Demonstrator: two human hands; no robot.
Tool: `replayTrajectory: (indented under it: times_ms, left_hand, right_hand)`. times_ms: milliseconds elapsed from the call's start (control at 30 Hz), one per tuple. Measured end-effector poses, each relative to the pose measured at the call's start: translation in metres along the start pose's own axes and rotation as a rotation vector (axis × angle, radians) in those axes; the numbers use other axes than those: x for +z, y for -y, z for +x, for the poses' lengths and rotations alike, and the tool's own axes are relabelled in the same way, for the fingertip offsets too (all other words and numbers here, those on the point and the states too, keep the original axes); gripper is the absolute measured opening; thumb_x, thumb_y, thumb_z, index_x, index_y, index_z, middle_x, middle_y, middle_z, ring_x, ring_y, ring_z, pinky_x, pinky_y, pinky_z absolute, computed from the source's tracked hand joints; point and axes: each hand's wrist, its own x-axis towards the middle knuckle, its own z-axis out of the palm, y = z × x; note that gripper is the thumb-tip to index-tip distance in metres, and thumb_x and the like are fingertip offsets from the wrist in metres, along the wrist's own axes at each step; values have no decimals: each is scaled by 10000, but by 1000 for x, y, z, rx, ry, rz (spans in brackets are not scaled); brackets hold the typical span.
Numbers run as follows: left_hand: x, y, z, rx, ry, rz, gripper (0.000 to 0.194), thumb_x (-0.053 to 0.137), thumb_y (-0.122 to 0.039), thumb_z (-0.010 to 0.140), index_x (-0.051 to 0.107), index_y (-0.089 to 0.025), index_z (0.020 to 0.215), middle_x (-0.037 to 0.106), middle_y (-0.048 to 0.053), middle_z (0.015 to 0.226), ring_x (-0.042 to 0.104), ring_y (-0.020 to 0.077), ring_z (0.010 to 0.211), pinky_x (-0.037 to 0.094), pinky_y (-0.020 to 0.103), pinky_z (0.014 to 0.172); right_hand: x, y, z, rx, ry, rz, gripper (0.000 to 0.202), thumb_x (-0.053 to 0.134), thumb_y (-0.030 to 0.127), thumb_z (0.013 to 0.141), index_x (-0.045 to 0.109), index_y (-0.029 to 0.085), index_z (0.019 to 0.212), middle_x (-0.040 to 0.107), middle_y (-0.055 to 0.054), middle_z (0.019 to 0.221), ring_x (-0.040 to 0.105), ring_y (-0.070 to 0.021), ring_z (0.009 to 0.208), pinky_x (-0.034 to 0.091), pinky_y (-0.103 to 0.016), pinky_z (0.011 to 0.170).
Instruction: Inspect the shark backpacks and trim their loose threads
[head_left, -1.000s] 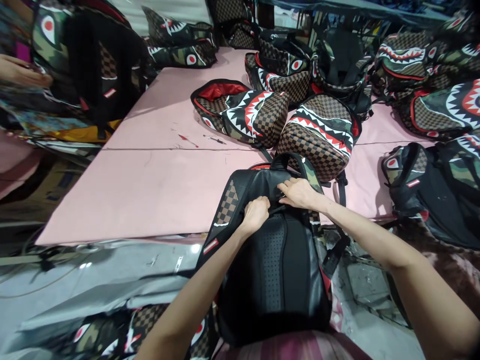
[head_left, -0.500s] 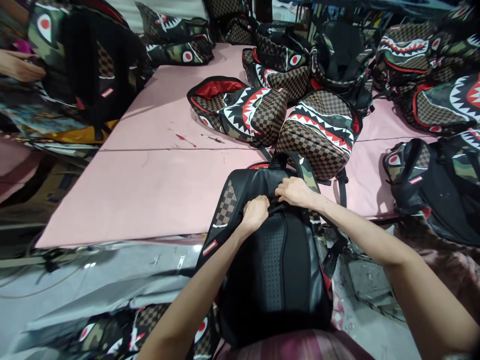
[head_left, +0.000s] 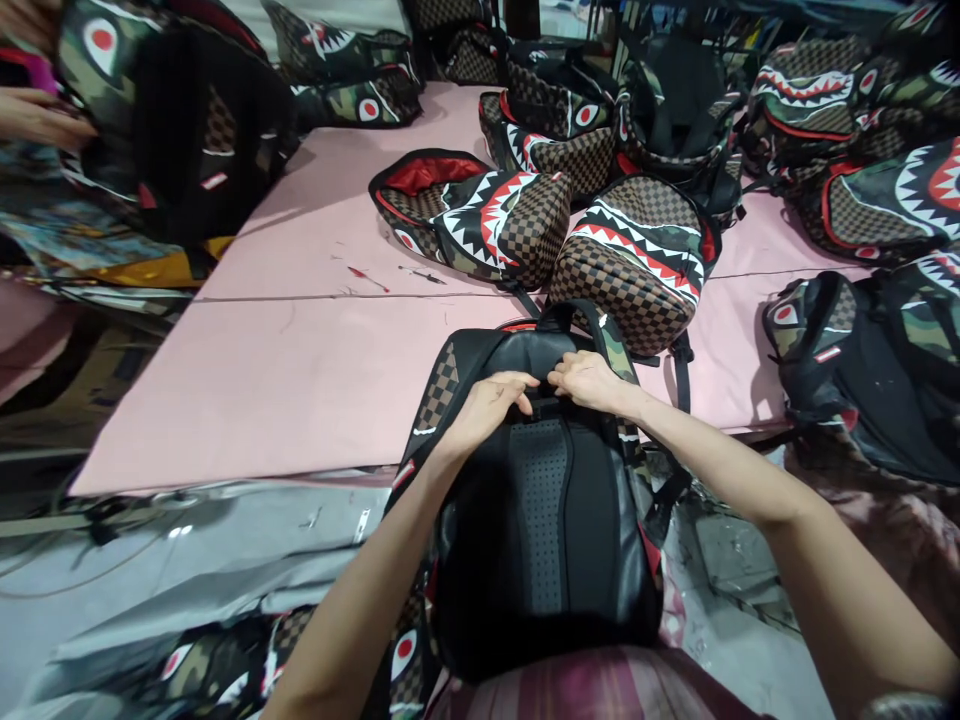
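A black backpack [head_left: 544, 520] leans upright against the table edge in front of me, its back panel facing me. Near its top, just below the carry handle, both hands work close together. My left hand [head_left: 495, 400] rests on the upper back, fingers bent toward the middle, thumb apart from them; nothing clear shows between them. My right hand [head_left: 585, 382] is closed at the upper back beside it, pinching something too small to make out. A black strap piece lies just below the fingertips.
Patterned backpacks with shark teeth [head_left: 480, 220] lie on the pink table [head_left: 247, 390], with several more behind and at right. Small red and dark tools [head_left: 424, 275] lie mid-table. At upper left, a person's hand [head_left: 45, 118] holds another backpack [head_left: 172, 130]. More bags are below left.
My left hand has turned flatter and its fingers have spread from a closed grip. My right hand has barely moved. The other person's backpack at upper left has shifted slightly.
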Motion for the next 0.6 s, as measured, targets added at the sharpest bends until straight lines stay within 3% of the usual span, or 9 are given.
replayTrajectory:
  times_ms: [100,267,433,600]
  left_hand:
    - [5,17,-14,41,-103,176,210,472,-306,858,627,-172,905,630,58,991,545,182,941,390,331,904]
    - [47,30,-58,142,-249,363,196,418,-181,873,604,-190,811,595,27,741,501,168,774,396,334,816]
    - [71,26,-92,191,-200,395,234,390,-135,874,605,-223,893,573,4,734,495,153,739,390,331,790]
    - [77,27,-91,149,-215,361,253,392,-119,867,616,-219,927,597,20,779,501,159,770,428,321,752]
  right_hand:
    - [-5,1,0,70,27,27,226,476,302,870,621,159,968,662,-94,898,557,-231,907,346,-286,684]
    - [-14,13,-2,243,159,200,216,537,369,818,670,229,914,696,-55,858,626,-208,809,351,-251,603]
    - [-13,28,-9,234,260,332,166,589,364,761,695,259,834,705,-20,792,641,-203,789,353,-239,579]
    - [-6,25,-7,312,318,428,154,596,346,752,702,267,831,707,-2,791,641,-190,803,365,-230,595]
